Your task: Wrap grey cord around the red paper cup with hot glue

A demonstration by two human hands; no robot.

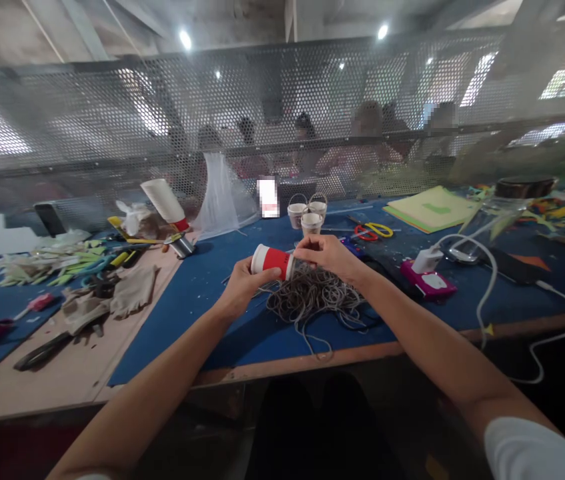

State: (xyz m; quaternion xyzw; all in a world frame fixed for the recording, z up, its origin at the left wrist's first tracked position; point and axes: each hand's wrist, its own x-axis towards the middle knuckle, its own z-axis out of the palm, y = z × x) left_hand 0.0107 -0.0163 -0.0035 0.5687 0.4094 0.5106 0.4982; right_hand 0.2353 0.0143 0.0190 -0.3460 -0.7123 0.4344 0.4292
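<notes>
My left hand (243,285) is closed around a small red and white paper cup (272,261), held on its side above the table. My right hand (326,255) pinches at the cup's open end, fingers pressed together on a thin grey cord or the cup's rim; I cannot tell which. Just below both hands lies a loose tangled pile of grey cord (315,300) on the blue mat (202,293). Three small cord-wrapped cups with wire handles (308,212) stand behind the hands.
Scissors with red and yellow handles (372,231) lie at the back right, near a green paper stack (429,208). A pink device with a white charger and cable (428,279) sits to the right. A glue bottle (165,202), gloves and scraps clutter the left. A perforated metal screen (282,113) backs the table.
</notes>
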